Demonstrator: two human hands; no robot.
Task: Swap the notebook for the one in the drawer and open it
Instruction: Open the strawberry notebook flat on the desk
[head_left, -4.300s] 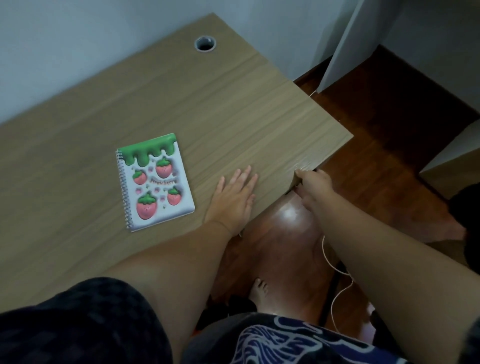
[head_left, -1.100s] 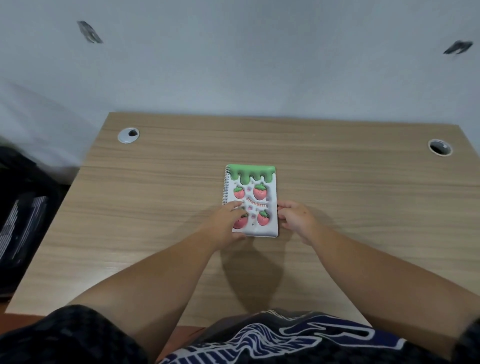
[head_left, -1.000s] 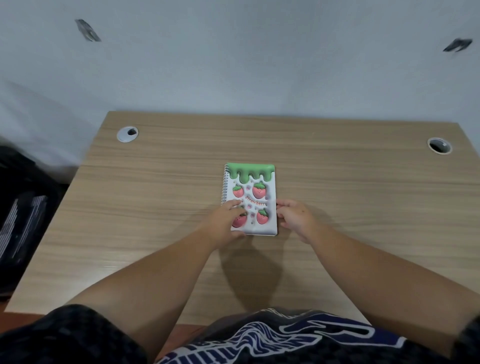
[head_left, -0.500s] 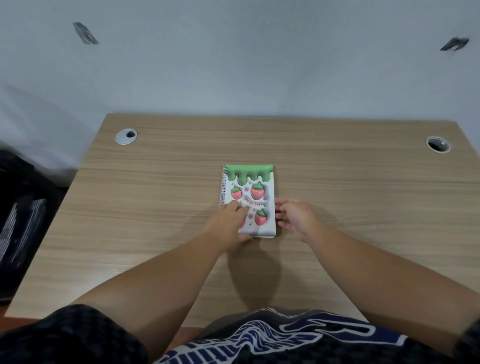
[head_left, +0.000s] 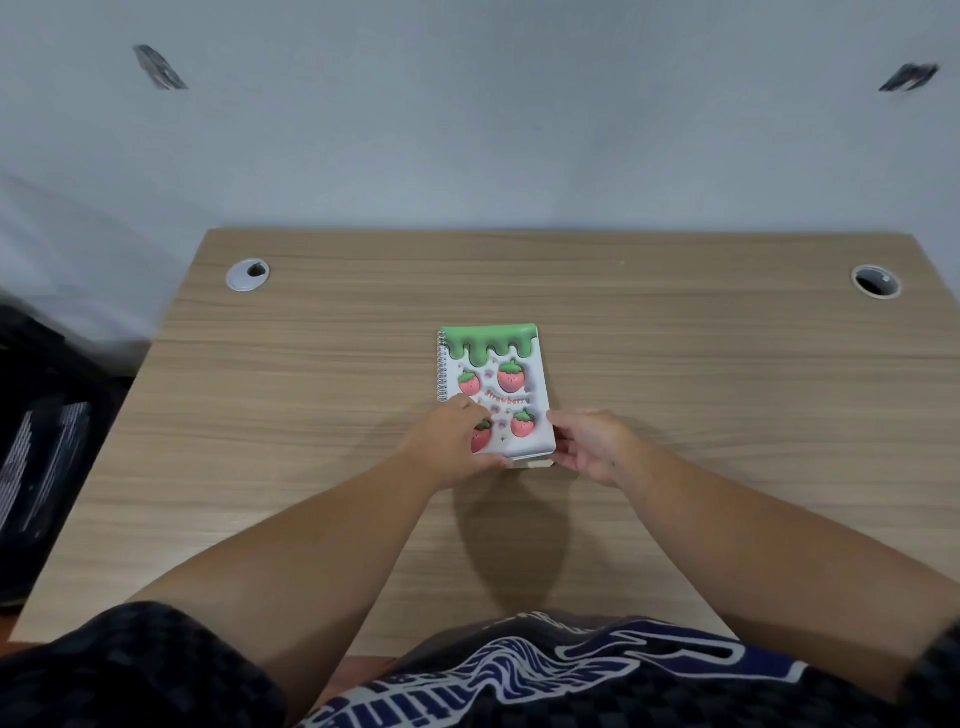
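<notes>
A spiral notebook (head_left: 501, 374) with a green drip top and strawberries on its white cover lies in the middle of the wooden desk (head_left: 701, 374), spiral on the left. My left hand (head_left: 449, 449) lies over its lower left part, fingers curled on the cover. My right hand (head_left: 589, 441) is at the lower right corner, with fingertips on the cover's right edge. That corner of the cover is raised a little, and page edges show beneath it. No drawer is in view.
Two round cable holes sit near the desk's back corners, one on the left (head_left: 248, 274) and one on the right (head_left: 876, 281). A pale wall stands right behind the desk. A dark object (head_left: 41, 457) stands on the floor to the left.
Over the last second both hands stayed at the notebook's near end. The right fingers have closed on the cover's edge, and its lower right corner has lifted slightly.
</notes>
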